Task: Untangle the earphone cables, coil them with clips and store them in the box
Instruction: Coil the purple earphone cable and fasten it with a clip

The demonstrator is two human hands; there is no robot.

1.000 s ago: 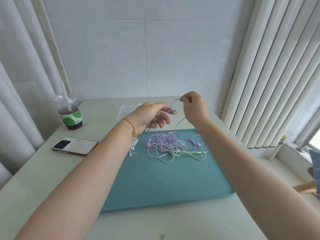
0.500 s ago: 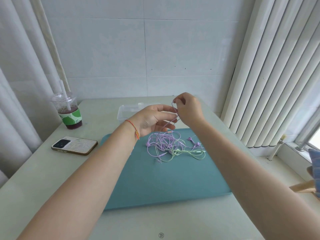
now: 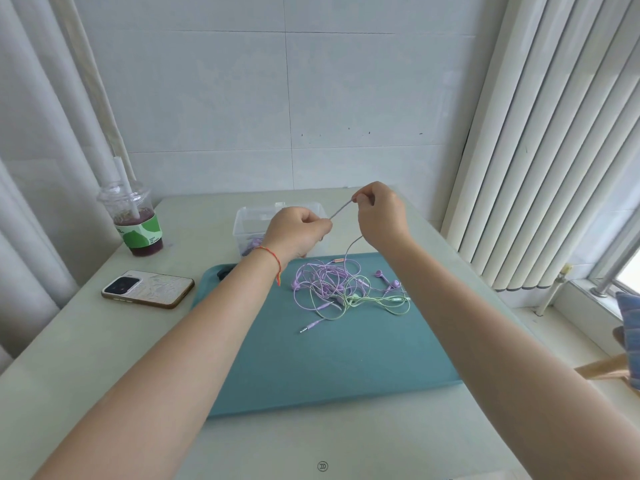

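A tangle of purple and light green earphone cables [image 3: 341, 289] lies on the teal mat [image 3: 332, 358]. One purple strand [image 3: 341, 208] rises from the pile and is stretched taut between my hands above the mat's far edge. My left hand [image 3: 298, 232] pinches its lower end, and my right hand [image 3: 379, 213] pinches the upper end. A jack plug [image 3: 310, 327] lies at the front of the pile, and purple earbuds [image 3: 386, 280] lie to its right. Behind my left hand stands a clear plastic box [image 3: 249, 223] with something purple inside.
A phone [image 3: 148, 289] lies face down left of the mat. An iced drink cup with a straw [image 3: 136, 221] stands at the table's back left. Vertical blinds [image 3: 540, 140] hang on the right, a curtain on the left. A small dark object [image 3: 224, 271] sits at the mat's far left corner.
My hands came together, then drew apart, pulling the looped purple strand straight and taut. My left hand closed from loosely spread fingers into a pinch.
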